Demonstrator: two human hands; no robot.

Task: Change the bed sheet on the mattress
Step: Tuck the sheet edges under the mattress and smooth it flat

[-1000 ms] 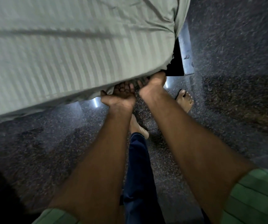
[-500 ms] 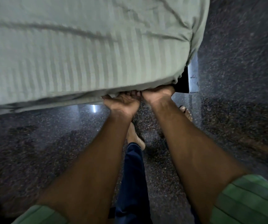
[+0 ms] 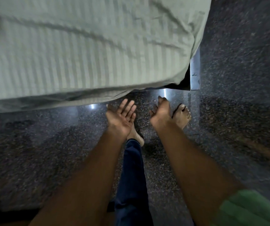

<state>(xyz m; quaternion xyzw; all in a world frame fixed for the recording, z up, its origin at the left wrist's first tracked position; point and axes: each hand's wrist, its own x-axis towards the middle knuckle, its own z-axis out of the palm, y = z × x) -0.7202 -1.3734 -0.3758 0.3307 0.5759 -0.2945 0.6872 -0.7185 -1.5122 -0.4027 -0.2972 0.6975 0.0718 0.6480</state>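
A pale green striped bed sheet (image 3: 85,51) covers the mattress, which fills the top of the head view; its corner hangs at the upper right. My left hand (image 3: 122,116) is palm up with straight fingers, just below the sheet's lower edge and apart from it. My right hand (image 3: 161,111) is beside it, fingers loosely extended, holding nothing. Both hands are over the floor, clear of the mattress.
A metal bed frame corner (image 3: 194,74) juts out under the mattress corner. The dark speckled stone floor (image 3: 237,128) spreads below and to the right. My bare feet (image 3: 182,115) and a blue trouser leg (image 3: 131,176) are under my arms.
Both hands were under the mattress edge, pushing the sheet beneath it. They have now come out and lie open below the edge. The view has shifted left.
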